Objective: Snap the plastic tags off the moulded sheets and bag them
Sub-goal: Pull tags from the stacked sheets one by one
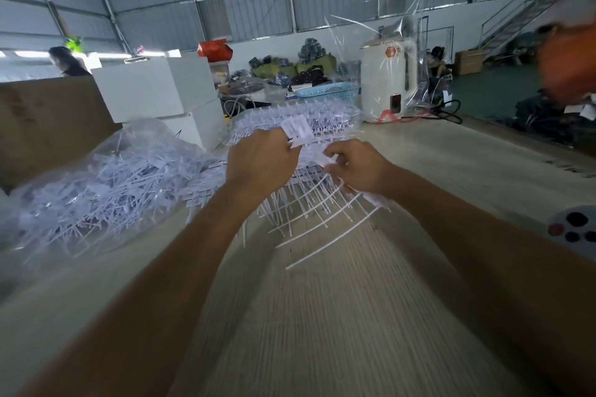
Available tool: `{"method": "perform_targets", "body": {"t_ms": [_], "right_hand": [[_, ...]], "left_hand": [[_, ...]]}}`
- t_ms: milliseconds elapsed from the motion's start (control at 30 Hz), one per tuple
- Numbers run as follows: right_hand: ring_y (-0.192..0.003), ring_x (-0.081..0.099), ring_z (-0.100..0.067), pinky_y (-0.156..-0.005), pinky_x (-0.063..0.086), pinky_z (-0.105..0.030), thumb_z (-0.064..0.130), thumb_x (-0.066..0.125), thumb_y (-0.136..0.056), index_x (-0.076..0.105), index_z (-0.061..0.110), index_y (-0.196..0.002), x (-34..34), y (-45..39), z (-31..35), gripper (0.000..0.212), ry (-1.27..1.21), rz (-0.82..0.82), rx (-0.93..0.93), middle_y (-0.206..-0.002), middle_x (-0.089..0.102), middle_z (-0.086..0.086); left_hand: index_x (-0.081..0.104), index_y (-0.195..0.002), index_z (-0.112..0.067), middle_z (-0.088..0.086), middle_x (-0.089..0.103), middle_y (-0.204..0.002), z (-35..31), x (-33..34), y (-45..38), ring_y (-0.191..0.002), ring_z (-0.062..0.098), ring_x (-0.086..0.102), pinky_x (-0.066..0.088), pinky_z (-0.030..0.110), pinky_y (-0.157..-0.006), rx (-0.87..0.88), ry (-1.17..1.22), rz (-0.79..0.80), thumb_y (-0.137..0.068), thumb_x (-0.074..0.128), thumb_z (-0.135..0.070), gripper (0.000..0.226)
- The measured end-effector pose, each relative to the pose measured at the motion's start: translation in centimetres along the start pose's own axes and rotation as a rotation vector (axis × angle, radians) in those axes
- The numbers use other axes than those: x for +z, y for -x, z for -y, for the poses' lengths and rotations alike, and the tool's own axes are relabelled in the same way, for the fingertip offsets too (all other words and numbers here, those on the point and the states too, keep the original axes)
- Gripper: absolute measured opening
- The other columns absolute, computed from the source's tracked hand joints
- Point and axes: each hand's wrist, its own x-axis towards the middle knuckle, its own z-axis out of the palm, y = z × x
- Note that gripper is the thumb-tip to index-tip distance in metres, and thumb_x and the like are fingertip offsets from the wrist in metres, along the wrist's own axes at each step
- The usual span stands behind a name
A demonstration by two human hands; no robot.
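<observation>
Mid-frame above the counter (322, 316), my left hand (258, 161) pinches a tag (298, 129) on the moulded sheet (322, 200); my right hand (358, 167) fingers curl around its edge. No writing is readable.

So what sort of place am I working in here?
Most likely a warehouse or small factory workshop: grey corrugated metal walls on steel framing, a metal staircase to an upper level, stacked white cartons, and a clear plastic bag of white plastic tags on the pale wooden worktable.
</observation>
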Motion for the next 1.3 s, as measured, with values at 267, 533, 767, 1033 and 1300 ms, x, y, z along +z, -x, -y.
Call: {"method": "perform_targets", "body": {"t_ms": [267,533,767,1033,1300], "right_hand": [[-0.082,0.072,-0.012,-0.063,0.055,-0.023,0.003,0.064,-0.095,0.054,0.011,-0.130,-0.4,0.5,-0.4,0.037,-0.706,0.334,0.114,-0.102,0.075,-0.007],[-0.098,0.070,-0.020,-0.080,0.052,-0.035,0.008,0.065,-0.096,0.053,0.003,-0.125,-0.4,0.3,-0.6,0.032,-0.686,0.364,0.094,-0.114,0.074,-0.011],[-0.086,0.070,-0.018,-0.064,0.054,-0.025,0.007,0.066,-0.095,0.054,0.010,-0.130,-0.8,0.3,-0.8,0.036,-0.783,0.311,0.089,-0.112,0.074,-0.017],[-0.097,0.070,-0.025,-0.085,0.049,-0.042,0.011,0.073,-0.090,0.066,0.018,-0.122,-0.5,0.0,-1.3,0.033,-0.795,0.270,0.075,-0.107,0.075,-0.016],[-0.099,0.074,-0.026,-0.080,0.059,-0.028,0.012,0.077,-0.083,0.072,0.008,-0.109,-0.2,-0.1,-0.9,0.027,-0.835,0.226,0.062,-0.106,0.075,-0.019]], "left_hand": [[0.060,-0.086,-0.030,-0.015,0.062,-0.061,-0.1,1.1,0.0,-0.057,-0.003,0.058,0.040,0.023,-0.056,-0.053,0.584,0.107,-0.101,0.052,-0.047,0.024],[0.066,-0.088,-0.011,0.003,0.068,-0.061,0.9,0.3,0.2,-0.052,0.010,0.055,0.044,0.015,-0.050,-0.143,1.018,0.239,-0.103,0.052,-0.041,0.036],[0.058,-0.104,-0.022,-0.015,0.044,-0.047,1.7,1.1,-0.1,-0.041,0.002,0.037,0.031,0.018,-0.041,-0.302,1.020,0.207,-0.099,0.054,-0.050,0.029],[0.073,-0.078,-0.027,-0.007,0.051,-0.054,1.4,0.4,0.1,-0.046,0.005,0.040,0.032,0.019,-0.046,-0.184,1.030,0.251,-0.103,0.046,-0.051,0.044],[0.074,-0.081,-0.042,-0.022,0.065,-0.058,0.3,-0.4,0.7,-0.053,-0.010,0.059,0.038,0.005,-0.043,-0.119,0.879,0.296,-0.074,0.056,-0.081,0.043]]}}
